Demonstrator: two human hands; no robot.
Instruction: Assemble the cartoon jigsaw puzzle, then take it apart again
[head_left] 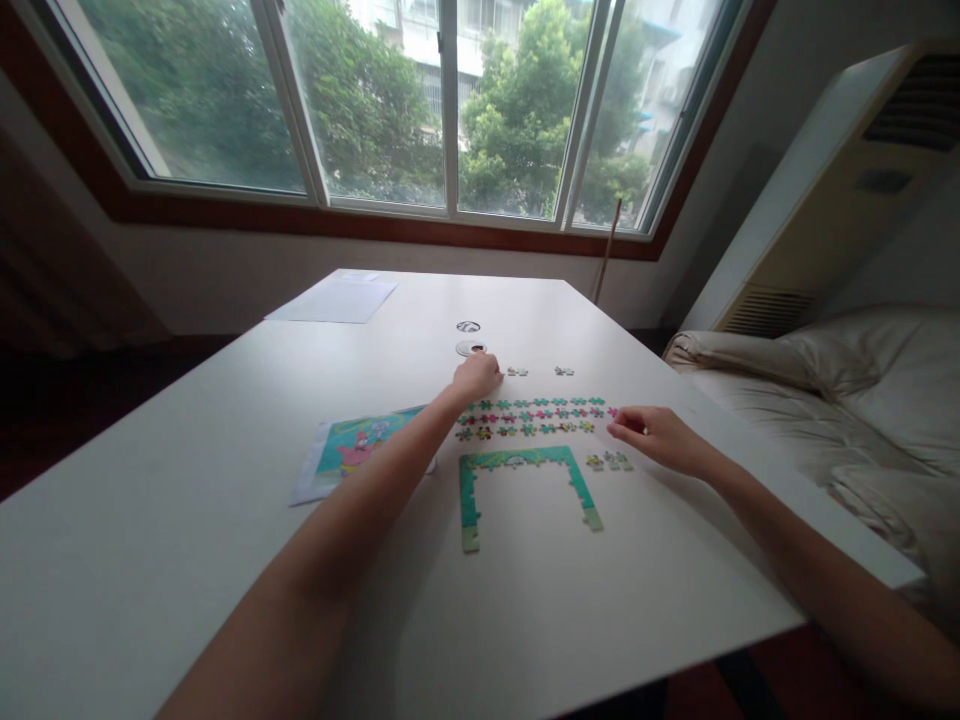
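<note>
My left hand (478, 375) reaches out past the rows, its fingers curled down near a pair of pale puzzle pieces (517, 372); whatever it may hold is hidden. At the right end of the middle row, my right hand (651, 436) pinches a small pink puzzle piece (613, 412) between thumb and forefinger. Three rows of loose puzzle pieces (529, 416), green, pink and yellow, lie between the hands. Closer to me is a joined green puzzle border (517, 458), with a top and two sides. Several loose pieces (610, 461) lie to its right.
A colourful picture sheet (360, 450) lies partly under my left forearm. Two round items (469, 327) rest farther back on the white table (187, 440). White papers (337, 298) lie at the far left corner. A couch (825, 390) stands at the right.
</note>
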